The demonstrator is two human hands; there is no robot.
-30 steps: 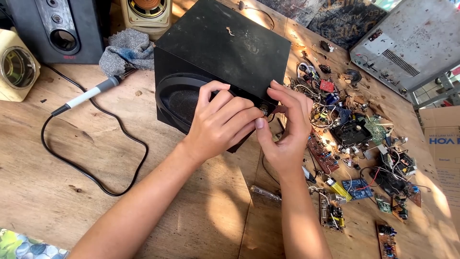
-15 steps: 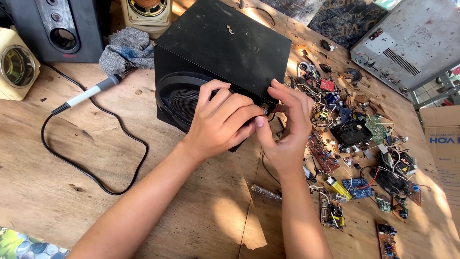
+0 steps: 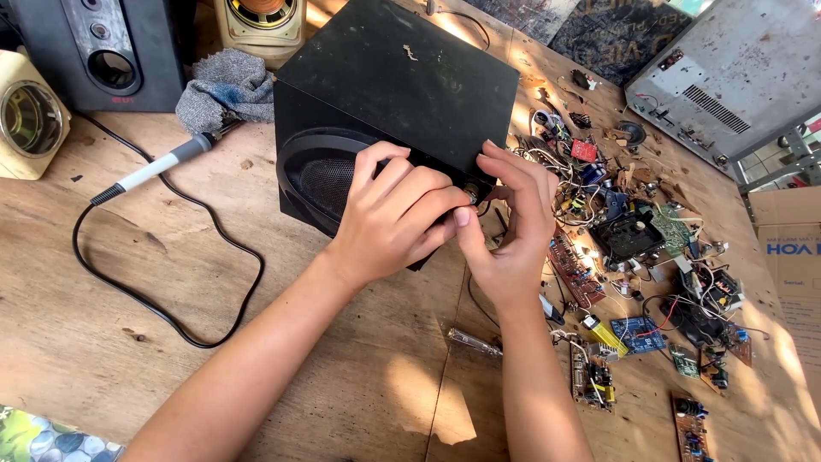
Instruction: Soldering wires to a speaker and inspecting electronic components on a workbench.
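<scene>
- Soldering iron (image 3: pixel 162 164) with black cord, at nine o'clock
- Grey rag (image 3: pixel 224 88) at eleven
- Loose circuit boards (image 3: pixel 637 334) and wires, at three to four
- Grey metal chassis (image 3: pixel 727 68) at one

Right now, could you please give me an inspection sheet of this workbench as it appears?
Surface: wooden table, worn and stained.
Job's things: black speaker box, tilted, grille facing the person.
Clutter: circuit boards and loose parts at right; grey cloth.
Hands: left hand and right hand both on the box's lower corner.
Cables: soldering iron with looping black cord.
Surroundings: small speakers, grey metal chassis, cardboard box.
</scene>
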